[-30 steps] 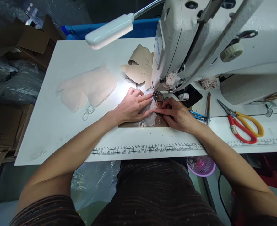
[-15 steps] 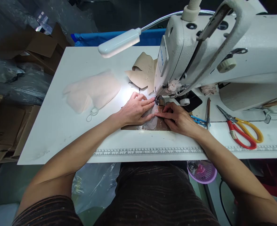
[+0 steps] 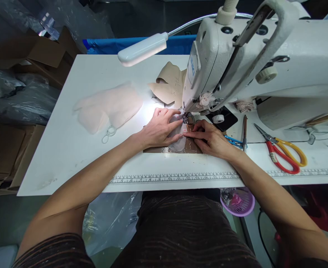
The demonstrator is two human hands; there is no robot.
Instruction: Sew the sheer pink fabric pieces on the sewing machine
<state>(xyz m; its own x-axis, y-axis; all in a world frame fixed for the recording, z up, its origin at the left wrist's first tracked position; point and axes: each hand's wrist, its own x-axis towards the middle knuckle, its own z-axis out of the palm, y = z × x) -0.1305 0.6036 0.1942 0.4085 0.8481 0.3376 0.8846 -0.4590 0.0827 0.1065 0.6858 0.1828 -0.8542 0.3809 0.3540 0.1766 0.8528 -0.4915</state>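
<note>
A small piece of sheer pale fabric (image 3: 178, 143) lies at the needle area of a white sewing machine (image 3: 208, 67). My left hand (image 3: 161, 128) rests flat on its left side, fingers spread, fingertips close to the presser foot (image 3: 185, 118). From the right, my right hand (image 3: 207, 137) touches the fabric's right edge with an extended index finger; its other fingers are curled, and whether they pinch anything is too small to tell. Sheer pink fabric (image 3: 111, 106) with a thin looped cord (image 3: 109, 134) lies to the left. Beige paper pieces (image 3: 169, 83) are behind my left hand.
Red and yellow scissors (image 3: 285, 152), a blue tool (image 3: 233, 142) and a dark phone-like object (image 3: 228, 120) lie on the right. A lamp (image 3: 143, 49) hangs above. A ruler strip (image 3: 175, 179) runs along the front edge. A purple basket (image 3: 243, 204) sits below.
The camera view has shifted slightly. Both hands keep nearly the same places at the presser foot, and the fabric shows hardly any movement.
</note>
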